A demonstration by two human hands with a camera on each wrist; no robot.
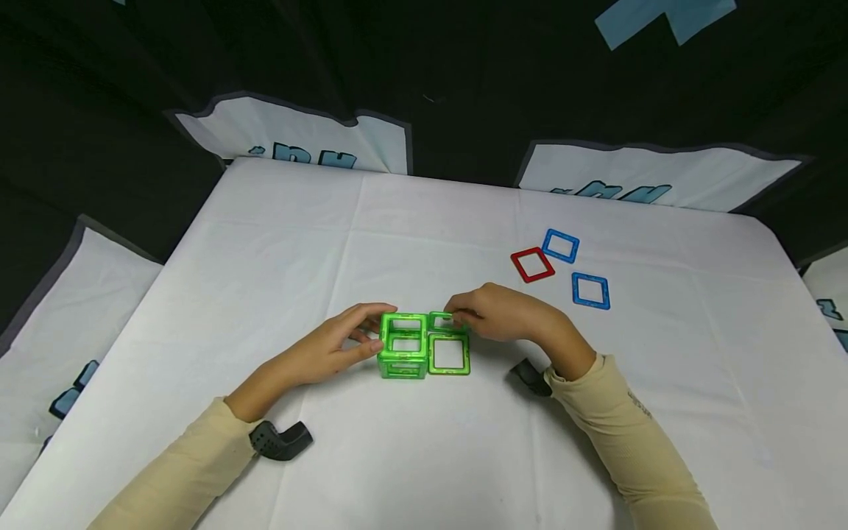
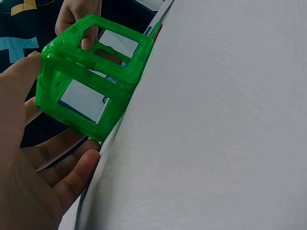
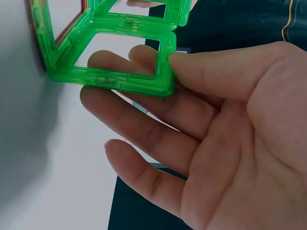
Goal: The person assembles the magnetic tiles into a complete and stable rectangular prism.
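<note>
A cube of green magnetic tiles [image 1: 404,358] stands mid-table in the head view. My left hand [image 1: 331,350] holds its left side, thumb near the front and fingers toward the back. Against the cube's right side a green square tile [image 1: 449,371] lies flat. Behind that tile, another green tile [image 3: 115,85] stands up beside the cube. My right hand [image 1: 503,313] pinches it at its outer edge between thumb and fingers. In the left wrist view the cube [image 2: 72,112] sits between thumb and fingers, its far side partly hidden.
A red square tile [image 1: 520,269] and a blue square tile [image 1: 575,252] lie close together at the back right. A second blue tile [image 1: 592,304] lies nearer, right of the right hand. The table has a white cloth [image 1: 424,456]; black wrist cameras [image 1: 281,442] hang by both sleeves.
</note>
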